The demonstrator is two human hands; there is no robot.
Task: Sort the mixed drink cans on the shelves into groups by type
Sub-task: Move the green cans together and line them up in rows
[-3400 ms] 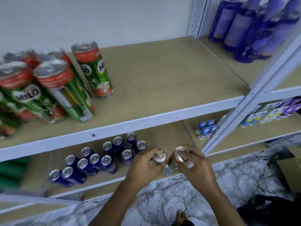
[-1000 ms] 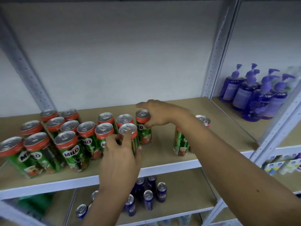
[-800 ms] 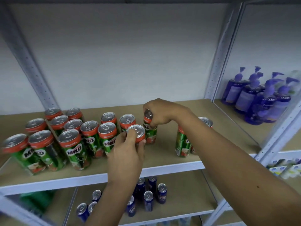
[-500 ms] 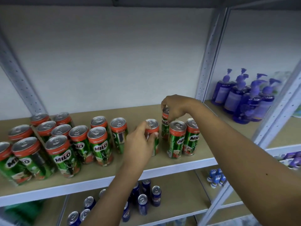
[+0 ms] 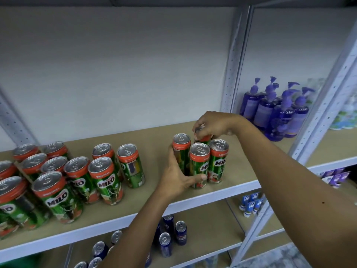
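Milo cans stand clustered on the shelf (image 5: pixel 154 136) between my hands: my left hand (image 5: pixel 179 175) wraps the front-left can (image 5: pixel 180 149), my right hand (image 5: pixel 212 124) pinches the rear can (image 5: pixel 203 139) from above, wrist bent.

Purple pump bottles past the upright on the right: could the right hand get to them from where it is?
Probably yes. The right hand grips a back Milo can near the upright post, and the purple pump bottles stand open-fronted beyond it; the arm would have to go round the post.
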